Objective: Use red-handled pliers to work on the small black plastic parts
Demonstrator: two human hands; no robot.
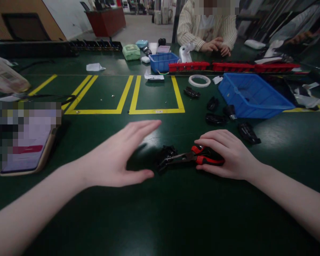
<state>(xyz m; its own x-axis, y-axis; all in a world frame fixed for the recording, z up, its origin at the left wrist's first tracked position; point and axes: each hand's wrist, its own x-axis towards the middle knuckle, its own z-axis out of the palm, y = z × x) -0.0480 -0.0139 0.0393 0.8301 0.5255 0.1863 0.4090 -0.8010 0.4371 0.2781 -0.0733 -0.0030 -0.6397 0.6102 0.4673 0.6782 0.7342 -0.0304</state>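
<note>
My right hand (225, 154) lies curled over the red handles of a pair of pliers (192, 157) on the dark green table. The pliers' dark jaws point left and meet a small black plastic part (167, 153). My left hand (120, 156) hovers just left of that part, fingers stretched out and thumb apart, holding nothing.
Several black parts (216, 119) lie beside a large blue bin (252, 96). Further back are a tape ring (199, 80), a small blue bin (162, 61), red rails (233, 66) and yellow floor-style markings (156, 111). A phone (26, 142) rests at left. A person in a striped shirt (206, 26) sits opposite.
</note>
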